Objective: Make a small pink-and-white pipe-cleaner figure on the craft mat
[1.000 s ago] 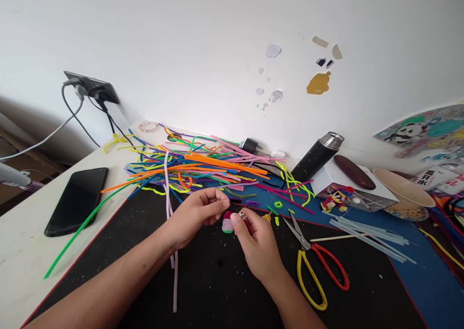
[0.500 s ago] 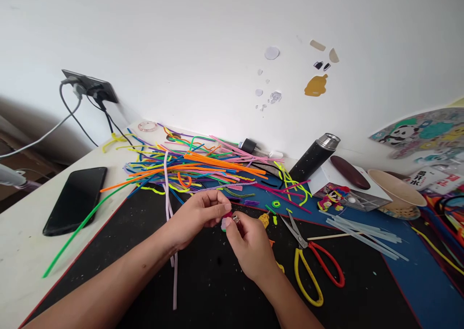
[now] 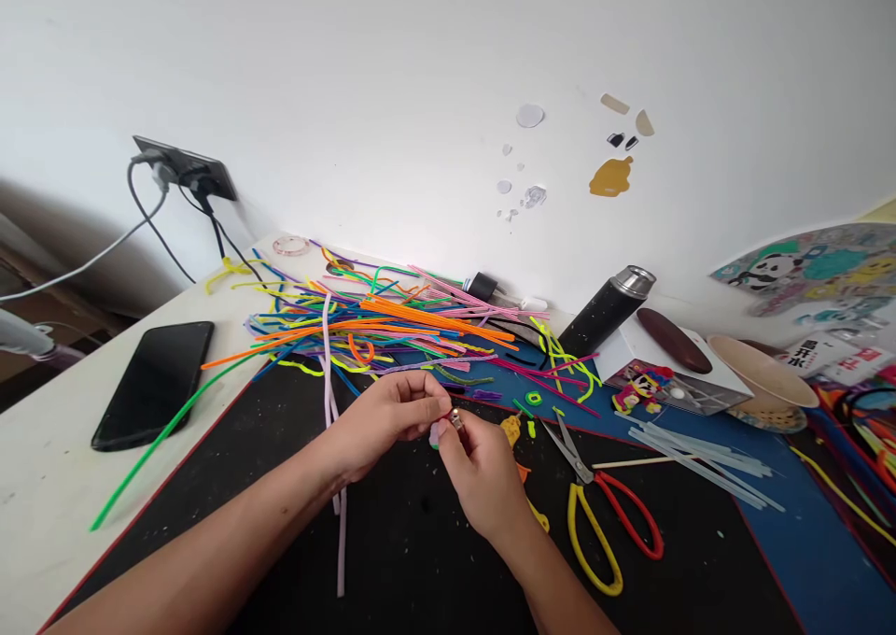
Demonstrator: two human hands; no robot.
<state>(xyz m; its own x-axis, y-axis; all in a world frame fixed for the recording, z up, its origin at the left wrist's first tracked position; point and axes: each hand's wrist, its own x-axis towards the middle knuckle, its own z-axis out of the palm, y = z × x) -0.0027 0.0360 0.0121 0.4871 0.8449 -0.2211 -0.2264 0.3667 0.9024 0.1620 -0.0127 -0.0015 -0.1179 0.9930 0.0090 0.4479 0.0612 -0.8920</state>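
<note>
While L hand (image 3: 382, 420) & R hand (image 3: 483, 467) meet, closed fingers (image 3: 438, 409) pinch small fuzzy piece (image 3: 435, 432) between them

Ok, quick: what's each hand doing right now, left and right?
Left hand: fingers pinched on the small fuzzy piece.
Right hand: closed on a small metal-tipped thing, held against that piece; what it is cannot be told.

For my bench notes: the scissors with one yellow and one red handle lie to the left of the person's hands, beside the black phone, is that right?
Not quite. In the head view the scissors lie to the right of the hands, on the dark mat; the black phone is far off on the left.
</note>
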